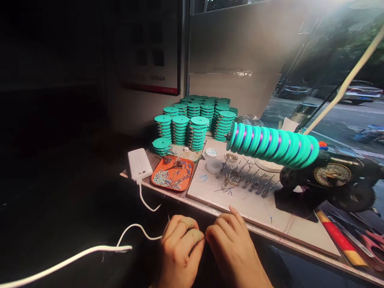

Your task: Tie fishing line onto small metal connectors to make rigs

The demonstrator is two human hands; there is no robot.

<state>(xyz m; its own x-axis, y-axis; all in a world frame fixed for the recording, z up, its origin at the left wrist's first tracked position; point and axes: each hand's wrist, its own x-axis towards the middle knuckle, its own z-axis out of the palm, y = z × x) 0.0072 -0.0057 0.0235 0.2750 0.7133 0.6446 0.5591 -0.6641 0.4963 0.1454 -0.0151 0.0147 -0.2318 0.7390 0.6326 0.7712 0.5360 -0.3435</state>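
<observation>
Left grip (pixel 181 246), right grip (pixel 229 236), both curled narrow, any hold unclear, board (pixel 249 207) beyond

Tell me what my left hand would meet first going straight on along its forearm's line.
Probably the front edge of the table, just beyond the left hand. Depth is unclear; if high enough, it might clear that and reach the orange tray.

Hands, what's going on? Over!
Left hand and right hand: close together, fingers curled, anything held hidden. Board ahead: metal parts on top. White cord: beside left hand.
</observation>
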